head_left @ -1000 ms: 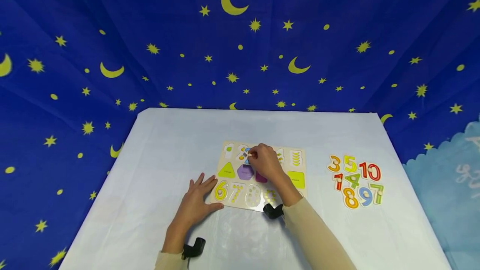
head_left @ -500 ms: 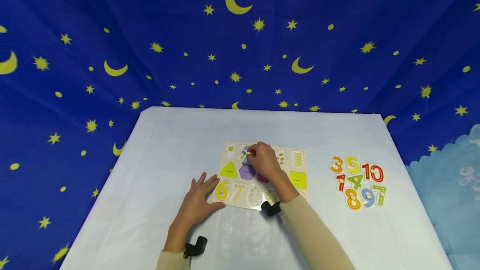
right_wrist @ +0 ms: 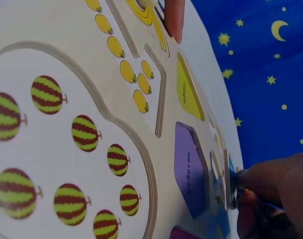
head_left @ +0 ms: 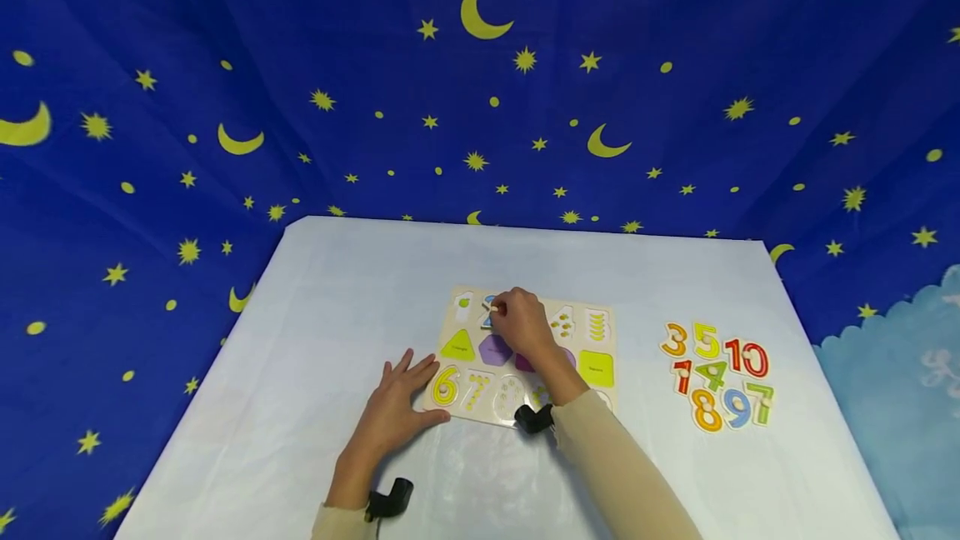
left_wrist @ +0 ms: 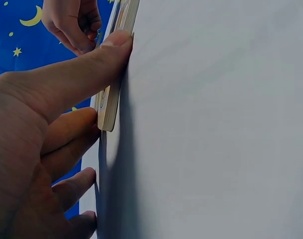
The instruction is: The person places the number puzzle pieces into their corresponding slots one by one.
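A wooden number puzzle board (head_left: 450,327) lies on the table. My left hand (head_left: 393,411) is spread at its lower left corner. In the left wrist view, the thumb and forefinger of the left hand (left_wrist: 56,99) touch the board's edges (left_wrist: 109,112). My right hand (head_left: 522,323) pinches the blue number 2 piece (head_left: 487,317) by its knob over the upper row. In the right wrist view the 2 piece (right_wrist: 231,184) looks tilted above the board; the fingers hide part of it. A yellow 6 piece (head_left: 446,386) sits in its recess.
Several loose number pieces lie in a group right of the board, among them the red 10 (head_left: 746,357), orange 8 (head_left: 706,411) and blue 9 (head_left: 737,408). A white cover lies over the table (head_left: 360,290). Behind it hangs a blue star-patterned cloth (head_left: 420,65).
The right hand has shifted slightly left with the blue 2, bringing it over the second slot of the upper row. The left hand stays at the board's corner. The head view has shifted slightly.
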`<control>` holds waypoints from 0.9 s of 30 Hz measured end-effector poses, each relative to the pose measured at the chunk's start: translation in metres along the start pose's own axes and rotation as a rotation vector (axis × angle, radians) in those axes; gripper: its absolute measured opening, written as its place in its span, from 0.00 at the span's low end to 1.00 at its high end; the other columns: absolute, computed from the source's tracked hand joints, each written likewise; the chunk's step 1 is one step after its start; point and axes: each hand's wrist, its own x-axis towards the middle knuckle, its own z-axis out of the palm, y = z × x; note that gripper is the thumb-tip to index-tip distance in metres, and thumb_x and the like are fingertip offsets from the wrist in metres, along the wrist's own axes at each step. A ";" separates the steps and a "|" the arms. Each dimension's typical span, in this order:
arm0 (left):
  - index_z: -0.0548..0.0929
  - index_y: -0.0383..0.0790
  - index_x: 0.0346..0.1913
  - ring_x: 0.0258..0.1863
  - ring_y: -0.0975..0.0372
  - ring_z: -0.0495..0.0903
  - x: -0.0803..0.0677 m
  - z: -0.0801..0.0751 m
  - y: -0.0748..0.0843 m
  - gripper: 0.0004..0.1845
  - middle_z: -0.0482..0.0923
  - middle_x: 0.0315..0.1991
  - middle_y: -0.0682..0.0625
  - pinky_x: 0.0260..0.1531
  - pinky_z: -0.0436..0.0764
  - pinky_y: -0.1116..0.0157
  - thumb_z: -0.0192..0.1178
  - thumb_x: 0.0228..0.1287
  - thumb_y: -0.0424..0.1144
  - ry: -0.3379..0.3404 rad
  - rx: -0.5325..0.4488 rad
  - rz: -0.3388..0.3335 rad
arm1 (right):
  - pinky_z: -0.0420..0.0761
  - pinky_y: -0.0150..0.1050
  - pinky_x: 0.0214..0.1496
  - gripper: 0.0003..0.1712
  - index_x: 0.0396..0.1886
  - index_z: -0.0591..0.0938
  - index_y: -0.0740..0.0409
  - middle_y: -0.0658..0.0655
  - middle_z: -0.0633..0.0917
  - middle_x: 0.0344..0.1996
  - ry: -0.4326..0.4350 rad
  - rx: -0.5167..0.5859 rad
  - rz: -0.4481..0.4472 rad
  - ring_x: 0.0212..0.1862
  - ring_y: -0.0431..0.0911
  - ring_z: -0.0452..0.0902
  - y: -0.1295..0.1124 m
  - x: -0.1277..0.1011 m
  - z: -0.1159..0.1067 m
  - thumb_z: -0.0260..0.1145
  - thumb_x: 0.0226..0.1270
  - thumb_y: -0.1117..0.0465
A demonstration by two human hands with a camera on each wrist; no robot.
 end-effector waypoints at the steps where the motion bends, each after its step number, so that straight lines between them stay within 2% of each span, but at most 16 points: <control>1: 0.72 0.46 0.68 0.73 0.55 0.48 0.000 0.000 0.000 0.46 0.64 0.69 0.56 0.71 0.42 0.48 0.76 0.42 0.55 -0.003 0.000 -0.001 | 0.80 0.39 0.34 0.10 0.36 0.88 0.62 0.51 0.79 0.26 0.003 -0.003 0.010 0.30 0.44 0.74 0.000 0.000 0.000 0.66 0.54 0.66; 12: 0.71 0.48 0.68 0.74 0.56 0.47 0.000 0.001 0.002 0.47 0.63 0.70 0.57 0.71 0.43 0.48 0.76 0.42 0.55 -0.015 -0.008 -0.036 | 0.78 0.36 0.31 0.09 0.35 0.88 0.62 0.53 0.81 0.26 -0.005 -0.005 0.064 0.28 0.44 0.74 0.005 0.004 0.015 0.66 0.55 0.66; 27: 0.71 0.49 0.68 0.74 0.57 0.47 0.001 0.001 0.003 0.46 0.63 0.70 0.58 0.71 0.43 0.47 0.76 0.42 0.56 -0.018 -0.008 -0.043 | 0.78 0.37 0.32 0.10 0.36 0.88 0.63 0.53 0.81 0.27 -0.003 -0.017 0.080 0.29 0.44 0.74 0.005 0.004 0.016 0.65 0.56 0.66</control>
